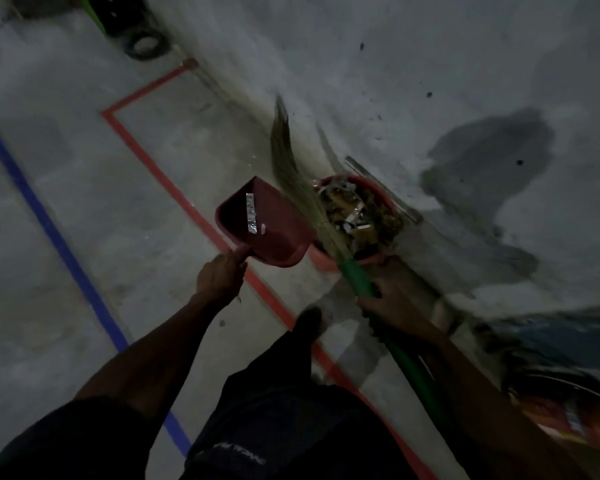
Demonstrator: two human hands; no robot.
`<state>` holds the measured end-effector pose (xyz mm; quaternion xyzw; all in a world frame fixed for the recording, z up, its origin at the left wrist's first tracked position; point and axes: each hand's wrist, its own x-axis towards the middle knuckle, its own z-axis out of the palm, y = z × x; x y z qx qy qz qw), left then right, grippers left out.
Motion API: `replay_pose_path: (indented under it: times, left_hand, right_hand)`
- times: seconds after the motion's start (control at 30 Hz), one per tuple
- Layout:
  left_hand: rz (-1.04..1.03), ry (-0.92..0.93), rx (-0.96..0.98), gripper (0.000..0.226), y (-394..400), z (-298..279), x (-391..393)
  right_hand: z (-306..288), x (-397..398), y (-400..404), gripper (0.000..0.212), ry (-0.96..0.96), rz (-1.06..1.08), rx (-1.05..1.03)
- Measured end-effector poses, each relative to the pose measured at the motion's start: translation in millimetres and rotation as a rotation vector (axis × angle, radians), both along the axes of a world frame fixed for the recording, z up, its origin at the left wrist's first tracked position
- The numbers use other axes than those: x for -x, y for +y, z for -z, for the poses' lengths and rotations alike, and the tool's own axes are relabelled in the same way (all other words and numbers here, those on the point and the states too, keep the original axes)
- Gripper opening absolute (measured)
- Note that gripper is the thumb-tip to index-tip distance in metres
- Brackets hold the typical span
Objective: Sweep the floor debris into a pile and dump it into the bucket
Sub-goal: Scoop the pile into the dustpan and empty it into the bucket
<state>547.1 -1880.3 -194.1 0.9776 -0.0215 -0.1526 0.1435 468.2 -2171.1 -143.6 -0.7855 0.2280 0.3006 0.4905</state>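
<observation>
Presently the left hand (219,277) holds the red dustpan (264,225) by its handle, raised beside the bucket (357,216) for tipping; foil scraps (250,213) remain inside. The right hand (388,303) grips the broom (355,278), bristles across the bucket's near side, presumably to brush debris in.

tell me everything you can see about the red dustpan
The dustpan is dark red, looks like plastic, with a flat scoop, raised side walls and a short handle. The left hand grips that handle and holds it up off the floor, tilted, right beside the red bucket. A crumpled silvery foil strip and a small white scrap lie inside it. The broom bristles cross its right edge; whether they touch is unclear.
</observation>
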Motion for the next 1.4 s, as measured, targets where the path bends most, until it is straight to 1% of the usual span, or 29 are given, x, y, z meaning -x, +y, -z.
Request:
replay_pose_path:
  times: [0.1, 0.17, 0.23, 0.3, 0.37, 0.47, 0.57, 0.6, 0.7, 0.8, 0.93, 1.03, 1.13, 1.2, 1.3, 1.4]
  left_hand:
    - [0.149, 0.032, -0.067, 0.040, -18, 22, -47]
    - [0.234, 0.052, -0.121, 0.045, -33, 31, -77]
    - [0.250, 0.091, -0.138, 0.040, -50, 35, -105]
    - [0.235, 0.136, -0.140, 0.035, -62, 36, -126]
    - [0.316, 0.143, -0.198, 0.037, -75, 43, -147]
    - [0.411, 0.163, -0.208, 0.032, -91, 45, -166]
    - [0.516, 0.126, -0.254, 0.034, -99, 48, -176]
    - [0.523, 0.136, -0.267, 0.035, -102, 48, -178]
    - [0.497, 0.146, -0.310, 0.038, -107, 56, -181]
    - [0.452, 0.154, -0.305, 0.033, -120, 54, -177]
    - [0.508, 0.107, -0.305, 0.037, -126, 53, -177]
    - [0.571, 0.097, -0.360, 0.044, -127, 54, -178]
    - [0.553, 0.085, -0.366, 0.042, -129, 51, -182]
    - [0.552, 0.079, -0.387, 0.042, -130, 52, -185]
    - [0.567, 0.084, -0.379, 0.042, -133, 54, -192]
    - [0.574, 0.073, -0.367, 0.041, -136, 58, -199]
  right_hand:
    - [9, -19, -14, 0.027, 0.005, -0.007, -0.010]
    - [11, -30, -24, 0.023, 0.038, 0.011, -0.031]
    - [15, -40, -34, 0.019, 0.054, 0.015, -0.052]
    - [16, -46, -42, 0.022, 0.058, -0.023, -0.075]
    - [19, -53, -51, 0.028, 0.076, -0.054, -0.078]
    - [21, -63, -65, 0.033, 0.139, -0.113, -0.051]
    - [29, -76, -84, 0.025, 0.196, -0.149, -0.088]
    - [32, -78, -89, 0.027, 0.210, -0.154, -0.093]
    - [46, -78, -96, 0.037, 0.247, -0.146, -0.022]
    - [58, -69, -99, 0.032, 0.255, -0.064, 0.026]
    - [67, -55, -107, 0.029, 0.250, -0.021, 0.123]
    - [68, -44, -115, 0.030, 0.219, 0.096, 0.135]
    - [66, -33, -118, 0.032, 0.159, 0.185, 0.145]
    - [63, -25, -118, 0.034, 0.128, 0.228, 0.096]
    - [55, -21, -112, 0.030, 0.105, 0.175, 0.003]
    - [48, -29, -106, 0.029, 0.073, 0.004, 0.000]
